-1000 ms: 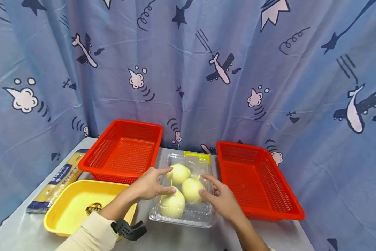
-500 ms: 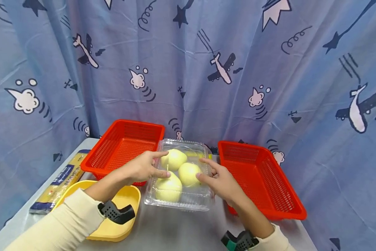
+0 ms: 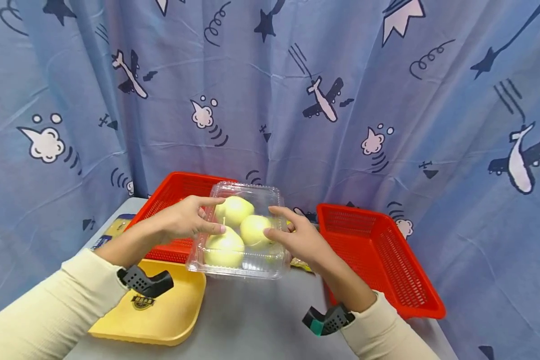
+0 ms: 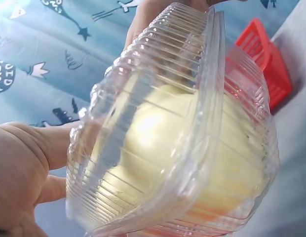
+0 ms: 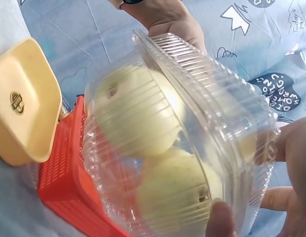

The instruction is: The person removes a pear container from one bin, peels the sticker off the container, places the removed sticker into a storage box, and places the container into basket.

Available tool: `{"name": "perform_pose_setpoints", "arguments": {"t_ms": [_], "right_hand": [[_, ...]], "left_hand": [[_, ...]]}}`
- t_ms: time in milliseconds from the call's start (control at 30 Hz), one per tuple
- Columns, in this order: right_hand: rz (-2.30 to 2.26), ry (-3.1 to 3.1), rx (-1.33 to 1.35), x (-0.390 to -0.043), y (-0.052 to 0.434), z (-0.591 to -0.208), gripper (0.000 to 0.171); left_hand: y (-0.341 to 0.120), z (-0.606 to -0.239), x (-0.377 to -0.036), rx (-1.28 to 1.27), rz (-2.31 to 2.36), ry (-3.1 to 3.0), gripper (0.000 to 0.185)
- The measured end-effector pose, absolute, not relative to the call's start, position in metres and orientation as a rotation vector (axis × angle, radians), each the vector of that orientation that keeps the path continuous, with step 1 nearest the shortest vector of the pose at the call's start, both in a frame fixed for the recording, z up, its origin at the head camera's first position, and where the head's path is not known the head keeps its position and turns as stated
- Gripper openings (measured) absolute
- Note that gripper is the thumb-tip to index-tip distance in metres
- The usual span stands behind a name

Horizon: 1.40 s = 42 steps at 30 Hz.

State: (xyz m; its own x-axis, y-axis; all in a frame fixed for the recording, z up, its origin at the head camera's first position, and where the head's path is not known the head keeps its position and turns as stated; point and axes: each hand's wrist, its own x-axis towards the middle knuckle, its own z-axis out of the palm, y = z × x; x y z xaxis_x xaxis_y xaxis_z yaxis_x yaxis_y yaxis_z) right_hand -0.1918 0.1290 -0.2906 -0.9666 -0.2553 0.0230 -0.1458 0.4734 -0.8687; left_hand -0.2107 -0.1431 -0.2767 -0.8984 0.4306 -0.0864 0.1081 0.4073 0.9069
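Between my two hands is a clear plastic clamshell box, held up off the table and tipped a little. Its lid is down over several pale yellow pears, one with a stem showing. My left hand grips the box's left side, thumb and index finger over the lid. From the opposite side my right hand holds it the same way. The ridged wall of the box fills the left wrist view. In the right wrist view, fingertips of the right hand press against the lid and side.
Behind and left of the box stands a red plastic basket, partly covered by it. A yellow basin sits in front of that. Another red basket is on the right. A printed packet lies at the left edge; a yellow packet lies centrally.
Both hands have lifted the box of pears and carried it left, toward the left red basket. The grip looks the same throughout. The yellow packet's front now shows below the box.
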Motion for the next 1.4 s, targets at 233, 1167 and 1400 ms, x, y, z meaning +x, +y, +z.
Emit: {"name": "perform_pose_setpoints", "arguments": {"t_ms": [233,1167,1400], "right_hand": [[-1.500,2.557,-0.420,-0.208,0.103,-0.281,0.057],[-1.601,2.539,-0.295,-0.279,0.014,-0.327,0.060],[-1.613,2.556,-0.244,-0.294,0.001,-0.349,0.059]], "left_hand": [[-0.171,-0.261,-0.218,0.455,1.425,2.430,0.081],[-0.245,-0.304,-0.281,0.267,1.578,2.361,0.078],[-0.251,-0.327,-0.294,0.216,1.613,2.373,0.076]]}}
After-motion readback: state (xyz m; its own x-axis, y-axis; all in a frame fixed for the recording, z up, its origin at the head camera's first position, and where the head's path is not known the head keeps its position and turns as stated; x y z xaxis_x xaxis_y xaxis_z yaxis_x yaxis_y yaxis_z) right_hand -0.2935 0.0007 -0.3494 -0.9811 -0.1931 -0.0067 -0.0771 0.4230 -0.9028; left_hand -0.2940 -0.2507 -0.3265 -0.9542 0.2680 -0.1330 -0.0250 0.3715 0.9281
